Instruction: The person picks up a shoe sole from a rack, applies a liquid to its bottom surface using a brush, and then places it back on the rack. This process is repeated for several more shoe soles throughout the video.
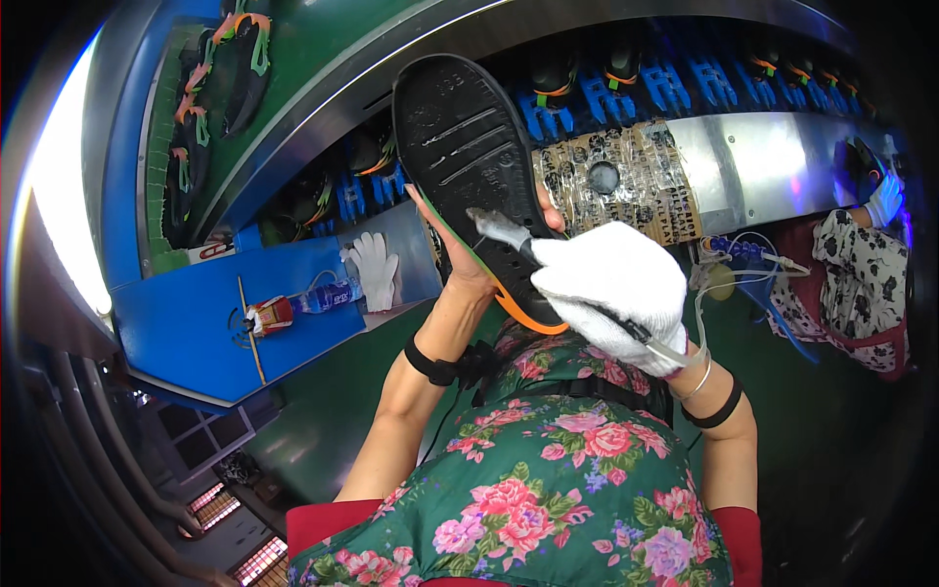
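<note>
A black shoe sole [462, 137] with an orange edge at its heel is held up in front of me, its ribbed inner face showing wet-looking streaks. My left hand [464, 256], bare, grips it from beneath, with the thumb and fingertips at its two sides. In a white knit glove, my right hand [618, 290] is closed around a brush [501, 230] with greyish bristles. Those bristles touch the middle of the sole. A clear tube [700, 338] runs along by my right wrist.
At left a blue side table [186, 338] carries a bottle [328, 296], a red packet [271, 315] and a white glove [373, 269]. Blue racks [670, 88] with shoes line the conveyor beyond a taped ledge [641, 181]. Another person's gloved hand [885, 201] is at far right.
</note>
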Action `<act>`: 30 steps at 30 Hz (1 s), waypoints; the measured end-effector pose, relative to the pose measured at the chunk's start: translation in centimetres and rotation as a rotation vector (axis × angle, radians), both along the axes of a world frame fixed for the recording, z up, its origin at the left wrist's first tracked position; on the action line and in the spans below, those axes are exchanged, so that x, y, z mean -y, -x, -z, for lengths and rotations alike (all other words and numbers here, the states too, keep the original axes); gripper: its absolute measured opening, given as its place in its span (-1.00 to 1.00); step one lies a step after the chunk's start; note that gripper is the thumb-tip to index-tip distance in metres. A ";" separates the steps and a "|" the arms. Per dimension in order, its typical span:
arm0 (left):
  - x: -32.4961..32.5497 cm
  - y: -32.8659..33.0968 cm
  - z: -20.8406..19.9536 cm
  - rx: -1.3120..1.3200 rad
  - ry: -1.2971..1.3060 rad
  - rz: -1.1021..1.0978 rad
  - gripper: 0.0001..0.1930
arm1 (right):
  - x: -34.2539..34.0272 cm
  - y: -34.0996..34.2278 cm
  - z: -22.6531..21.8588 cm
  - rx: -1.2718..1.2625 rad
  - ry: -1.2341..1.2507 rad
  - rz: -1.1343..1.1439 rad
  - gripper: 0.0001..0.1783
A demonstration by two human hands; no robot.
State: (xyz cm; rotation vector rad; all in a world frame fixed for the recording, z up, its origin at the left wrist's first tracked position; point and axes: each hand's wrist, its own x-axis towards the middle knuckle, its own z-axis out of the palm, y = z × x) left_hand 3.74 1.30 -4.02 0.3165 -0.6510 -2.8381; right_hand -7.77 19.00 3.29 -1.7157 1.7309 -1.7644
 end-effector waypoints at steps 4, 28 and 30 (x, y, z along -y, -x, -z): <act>0.2 0.5 -0.6 -0.033 0.046 -0.034 0.22 | -0.2 -0.8 0.1 -0.201 -0.055 -0.098 -0.53; 2.8 2.6 -3.3 -0.168 0.316 -0.186 -0.18 | -0.5 -0.2 0.3 0.283 -0.059 0.055 -0.79; 2.8 2.7 -3.5 -0.185 0.311 -0.147 -0.20 | -0.6 0.0 0.3 0.233 -0.049 0.046 -0.75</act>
